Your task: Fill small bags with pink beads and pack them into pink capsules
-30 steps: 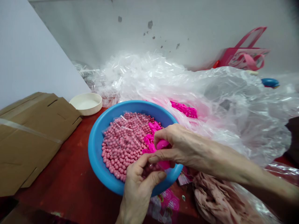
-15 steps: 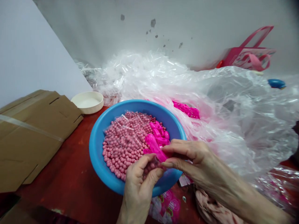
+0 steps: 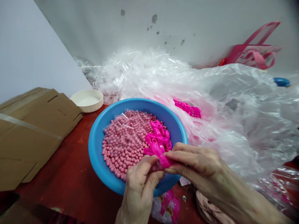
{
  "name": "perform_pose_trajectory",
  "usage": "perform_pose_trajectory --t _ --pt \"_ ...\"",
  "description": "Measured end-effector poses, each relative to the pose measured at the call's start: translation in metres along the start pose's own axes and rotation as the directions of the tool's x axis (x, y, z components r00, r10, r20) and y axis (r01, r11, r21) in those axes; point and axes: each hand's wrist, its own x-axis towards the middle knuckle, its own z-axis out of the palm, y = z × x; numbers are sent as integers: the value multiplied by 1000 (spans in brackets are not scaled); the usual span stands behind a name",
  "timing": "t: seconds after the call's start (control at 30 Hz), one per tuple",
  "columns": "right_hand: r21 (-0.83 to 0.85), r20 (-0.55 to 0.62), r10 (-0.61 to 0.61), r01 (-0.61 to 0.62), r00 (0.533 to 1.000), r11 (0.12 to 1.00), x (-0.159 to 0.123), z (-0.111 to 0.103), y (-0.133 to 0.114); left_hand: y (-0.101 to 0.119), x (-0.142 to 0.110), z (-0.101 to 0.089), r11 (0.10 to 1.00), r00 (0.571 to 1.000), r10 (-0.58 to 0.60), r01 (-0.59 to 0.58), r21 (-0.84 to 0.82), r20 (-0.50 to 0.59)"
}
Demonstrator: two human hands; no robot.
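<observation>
A blue plastic basin [image 3: 94,149] holds a heap of small pink beads [image 3: 121,146], partly under a clear plastic bag [image 3: 123,130]. Beside the beads lie several bright pink plastic pieces [image 3: 158,137]. One more pink piece [image 3: 164,160] sits between my two hands above the basin's near side. My right hand [image 3: 196,163] pinches it between thumb and fingers. My left hand [image 3: 140,183] closes on its lower end, and the fingers hide part of it.
Flattened cardboard [image 3: 35,130] and a white round dish [image 3: 87,100] lie left on a red table [image 3: 65,168]. Crumpled clear plastic [image 3: 233,102] with pink parts [image 3: 188,109] fills the back and right. A pink bag [image 3: 254,53] and a pinkish cloth [image 3: 207,208] are nearby.
My right hand has moved down and to the right, towards the basin's near rim, with the pink piece. More pink pieces now show in the basin. The view has tilted slightly.
</observation>
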Motion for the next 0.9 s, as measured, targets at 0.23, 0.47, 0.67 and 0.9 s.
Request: perform_pose_trajectory --t 0.23,0.47,0.67,0.9 --pt "-79 57 54 -49 997 996 -4 -4 -8 2 1 -2 1000 996 21 -22 14 84" --pt "31 71 160 -163 984 986 -3 1 -13 -4 -3 -6 978 987 -158 155 -138 -9" --pt "17 79 186 -188 979 982 -4 -1 -16 0 -3 -4 959 978 -205 207 -193 30" --pt "37 113 255 -261 960 965 -2 3 -15 3 -4 -6 948 971 -239 237 -210 17"
